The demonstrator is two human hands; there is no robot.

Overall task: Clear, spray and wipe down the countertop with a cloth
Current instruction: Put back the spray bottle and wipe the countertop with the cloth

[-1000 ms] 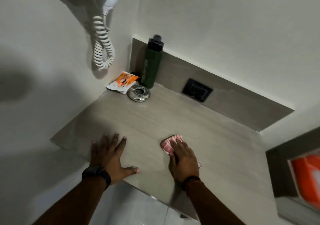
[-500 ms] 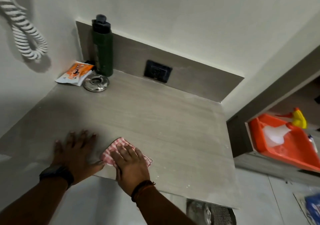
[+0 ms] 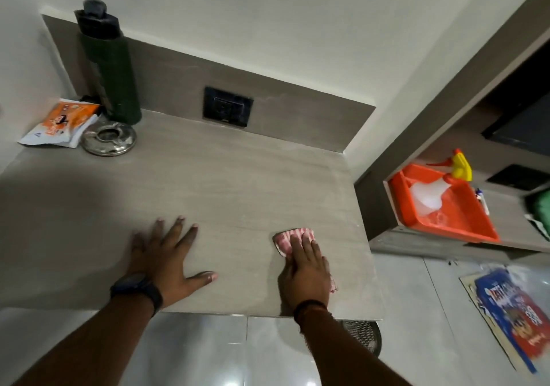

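**Right hand flat on cloth, left hand braced on bench**

Right hand, lower centre-right of frame: fingers straight and together, palm down, pressing a pink-and-white checked cloth onto the bench. No curl or pinch, just a flat press. Cloth is bunched under the palm and fingers. One end sticks out past the fingertips, and a small corner shows by the wrist. It sits near the bench's front right corner. Dark band on that wrist.

Left hand, lower centre-left: released, fingers spread, palm flat on the bare bench surface, thumb out toward the right of frame. It holds nothing. Black watch on the wrist. The two hands are well apart.

Bench is a grey stone-look slab with a matching upstand along the back. Black wall socket set in the upstand, upper centre.

Upper left corner of the bench: tall dark green bottle with black cap, upright against the upstand. Just in front of it is a round shiny metal ashtray. An orange-and-white packet lies beside it, touching its rim.

Right of frame, on a lower shelf: orange tray holding a clear spray bottle with a yellow trigger head, lying tilted. Blue printed packet on the floor, lower right. Mesh-sided round thing partly seen under the bench's front edge.
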